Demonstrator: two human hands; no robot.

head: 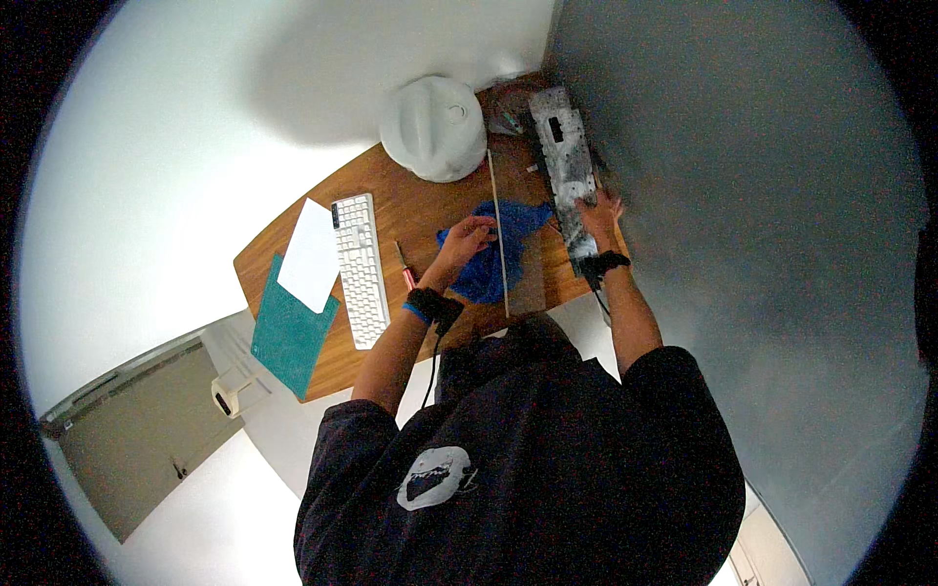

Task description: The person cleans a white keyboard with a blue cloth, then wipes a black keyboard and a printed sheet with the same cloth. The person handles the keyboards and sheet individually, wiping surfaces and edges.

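Note:
My left hand, its fingers curled together, is over a crumpled blue cloth or plastic sheet. Its fingertips meet a thin pale strip, which looks like the edge of a clear sheet; whether they pinch anything is too small to tell. My right hand lies with fingers spread at the near end of a long grey speckled panel. A dark rectangular opening shows near the panel's far end. Both wrists wear black bands with cables.
A screwdriver with a red handle lies left of the blue sheet. Beyond are a white keyboard, white paper and a green cutting mat. A round white container stands at the back; a grey wall borders the right.

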